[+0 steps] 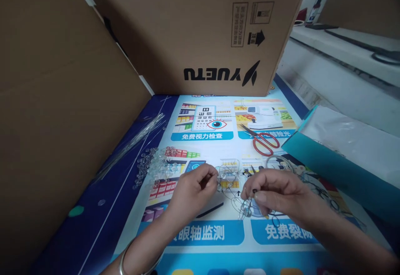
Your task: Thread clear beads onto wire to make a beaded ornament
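Observation:
My left hand (198,185) is closed in a pinch beside a loose tangle of thin wire with clear beads (229,173). What its fingertips hold is hidden or too fine to make out. To the right, my right hand (278,191) pinches a thin dark cord (255,191) between thumb and forefinger. Below those fingertips hangs a cluster of clear faceted beads (246,209), with fine strands looping around it. More coiled dark cord (325,196) lies behind and beside my right wrist.
Loose clear beads (150,166) and a bundle of thin wires (134,143) lie at the left. Red-handled scissors (265,143) rest beyond my right hand. A teal box (340,175) stands at the right, and cardboard (200,29) walls the back and left.

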`<action>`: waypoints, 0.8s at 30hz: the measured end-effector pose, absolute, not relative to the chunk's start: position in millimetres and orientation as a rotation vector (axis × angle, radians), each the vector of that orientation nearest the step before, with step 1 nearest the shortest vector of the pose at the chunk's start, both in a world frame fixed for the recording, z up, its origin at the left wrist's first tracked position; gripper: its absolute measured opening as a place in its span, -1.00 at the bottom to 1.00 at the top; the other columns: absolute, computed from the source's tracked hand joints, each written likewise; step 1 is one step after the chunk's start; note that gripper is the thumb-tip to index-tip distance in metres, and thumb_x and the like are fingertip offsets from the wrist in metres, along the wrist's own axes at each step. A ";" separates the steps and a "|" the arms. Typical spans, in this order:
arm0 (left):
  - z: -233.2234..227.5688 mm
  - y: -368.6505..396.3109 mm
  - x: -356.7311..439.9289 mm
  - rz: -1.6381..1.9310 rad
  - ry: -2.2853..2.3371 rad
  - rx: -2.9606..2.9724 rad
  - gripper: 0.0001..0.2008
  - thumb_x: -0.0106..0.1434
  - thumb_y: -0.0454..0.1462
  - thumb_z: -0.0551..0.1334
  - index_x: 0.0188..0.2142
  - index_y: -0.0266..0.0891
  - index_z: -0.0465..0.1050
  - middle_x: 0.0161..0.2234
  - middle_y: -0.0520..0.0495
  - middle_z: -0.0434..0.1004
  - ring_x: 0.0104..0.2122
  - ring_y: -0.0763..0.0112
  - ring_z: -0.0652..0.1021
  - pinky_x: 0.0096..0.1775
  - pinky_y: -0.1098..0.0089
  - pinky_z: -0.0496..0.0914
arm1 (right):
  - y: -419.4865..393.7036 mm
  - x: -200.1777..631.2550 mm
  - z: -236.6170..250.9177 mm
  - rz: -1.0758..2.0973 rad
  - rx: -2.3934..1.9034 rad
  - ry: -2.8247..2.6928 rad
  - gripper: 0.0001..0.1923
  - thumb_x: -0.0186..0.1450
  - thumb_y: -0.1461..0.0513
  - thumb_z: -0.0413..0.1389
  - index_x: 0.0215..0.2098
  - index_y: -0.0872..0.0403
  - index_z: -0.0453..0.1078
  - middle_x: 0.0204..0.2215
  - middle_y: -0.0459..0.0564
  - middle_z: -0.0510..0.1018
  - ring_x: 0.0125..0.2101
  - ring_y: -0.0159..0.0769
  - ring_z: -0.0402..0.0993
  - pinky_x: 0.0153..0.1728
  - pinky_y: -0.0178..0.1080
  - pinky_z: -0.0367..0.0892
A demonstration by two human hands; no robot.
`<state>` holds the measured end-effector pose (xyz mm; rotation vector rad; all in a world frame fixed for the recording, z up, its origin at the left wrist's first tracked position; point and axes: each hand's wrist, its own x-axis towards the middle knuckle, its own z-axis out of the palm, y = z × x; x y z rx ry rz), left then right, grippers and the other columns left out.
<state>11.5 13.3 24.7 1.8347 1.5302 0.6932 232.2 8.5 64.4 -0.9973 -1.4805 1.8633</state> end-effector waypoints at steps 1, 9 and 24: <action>25.3 12.7 12.0 0.692 1.532 1.842 -0.89 0.14 -0.31 0.07 -0.43 -0.23 0.35 -0.57 0.08 0.38 -0.55 0.53 0.36 -0.49 0.51 0.19 | 7.2 233.0 64.1 1.863 -0.987 -1.485 -0.89 0.22 0.22 0.10 -0.36 0.14 0.36 -0.37 -0.03 0.47 -0.56 -0.55 0.30 -0.53 -0.43 0.22; 25.0 8.6 13.1 0.710 1.541 1.888 -0.89 0.14 -0.31 0.07 -0.42 -0.23 0.36 -0.57 0.08 0.37 -0.56 0.53 0.36 -0.49 0.51 0.20 | -2.1 233.0 64.9 1.725 -0.996 -1.700 -0.89 0.26 0.20 0.05 -0.33 0.10 0.35 -0.28 -0.01 0.47 -0.39 -0.43 0.35 -0.42 -0.39 0.27; 28.0 5.6 13.6 0.709 1.527 1.880 -0.90 0.12 -0.35 0.09 -0.44 -0.21 0.38 -0.58 0.11 0.37 -0.56 0.56 0.35 -0.48 0.52 0.21 | -4.3 226.9 63.6 1.724 -0.962 -1.732 -0.87 0.27 0.19 0.03 -0.33 0.11 0.34 -0.27 0.02 0.46 -0.31 -0.35 0.39 -0.39 -0.35 0.30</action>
